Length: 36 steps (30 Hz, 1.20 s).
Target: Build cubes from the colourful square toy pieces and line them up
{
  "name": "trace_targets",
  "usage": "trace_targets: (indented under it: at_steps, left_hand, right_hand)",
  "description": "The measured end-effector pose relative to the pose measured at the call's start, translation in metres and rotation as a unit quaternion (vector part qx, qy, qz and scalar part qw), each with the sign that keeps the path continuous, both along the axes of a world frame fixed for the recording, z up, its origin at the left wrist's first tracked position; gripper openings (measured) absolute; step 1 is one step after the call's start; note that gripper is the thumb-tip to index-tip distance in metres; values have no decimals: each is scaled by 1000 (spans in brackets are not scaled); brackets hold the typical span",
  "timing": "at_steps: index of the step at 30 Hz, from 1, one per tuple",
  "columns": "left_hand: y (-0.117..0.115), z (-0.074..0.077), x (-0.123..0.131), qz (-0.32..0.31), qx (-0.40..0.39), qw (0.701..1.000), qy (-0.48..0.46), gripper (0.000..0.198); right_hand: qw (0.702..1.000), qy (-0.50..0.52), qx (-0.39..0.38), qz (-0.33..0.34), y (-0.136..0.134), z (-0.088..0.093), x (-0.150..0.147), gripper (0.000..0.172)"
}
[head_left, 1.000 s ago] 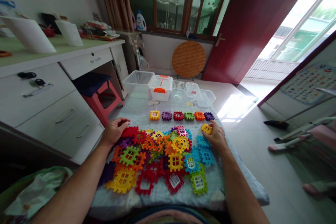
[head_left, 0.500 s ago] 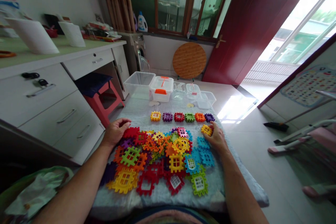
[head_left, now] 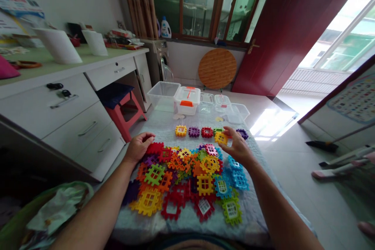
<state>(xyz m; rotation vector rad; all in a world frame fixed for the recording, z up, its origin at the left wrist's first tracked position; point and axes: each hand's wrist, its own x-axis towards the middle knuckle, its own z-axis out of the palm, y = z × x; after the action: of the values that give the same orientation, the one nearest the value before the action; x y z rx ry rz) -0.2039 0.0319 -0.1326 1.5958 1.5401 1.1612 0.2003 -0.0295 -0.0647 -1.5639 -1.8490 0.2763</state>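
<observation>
My right hand [head_left: 238, 146] pinches a yellow building block [head_left: 221, 138] with a window-like lattice between thumb and fingers. It is just in front of the row of blocks, partly covering the green block [head_left: 217, 130] and hiding most of the orange one. My left hand [head_left: 139, 146] rests at the pile's far left corner, fingers loosely bent with a gap to the thumb, next to a red block [head_left: 154, 148]. Between my arms lies a heap of notched square blocks in many colours, among them a lime green one [head_left: 154, 174] and a blue one [head_left: 240, 180].
In the row lie a yellow-and-white block [head_left: 181, 131], a purple block [head_left: 193, 132] and a red block [head_left: 207, 132]. Behind stand a clear open bin [head_left: 163, 95] and a lidded box with orange clips [head_left: 187, 102]. A red stool [head_left: 124, 119] stands left of the cloth-covered table [head_left: 187, 224].
My right hand has moved left with the yellow block, from the table's right side to in front of the row's green block. My left hand stays by the pile. The view has shifted slightly.
</observation>
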Motion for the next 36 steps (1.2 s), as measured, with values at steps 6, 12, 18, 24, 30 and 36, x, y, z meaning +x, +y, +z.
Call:
trace_targets:
  at_steps: [6,12,18,24,30,36]
  left_hand:
    - [0,-2,0,-2,11,1000,-14,29]
    - [0,-3,-1,-10,1,1000,-18,29]
    - [0,-4,-1,-7,8,1000,-21,28]
    - [-1,-1,0,-5,7,1000,-12,26]
    - [-1,1,1,-1,9,1000,-12,27]
    - [-2,3,1,0,10,1000,-15,28]
  right_hand:
    - [993,-48,0,112,57,10,-79,56]
    - [986,-100,-44,124,100,-2,-127,55]
    - [978,-153,-69,126,110,-1,-145,56]
    - [963,-209,-110,129,110,-6,-150,65]
    - [956,-236,-117,127,109,-6,-151,72]
    - [953,-244,-123,128,110,-5,-154,69]
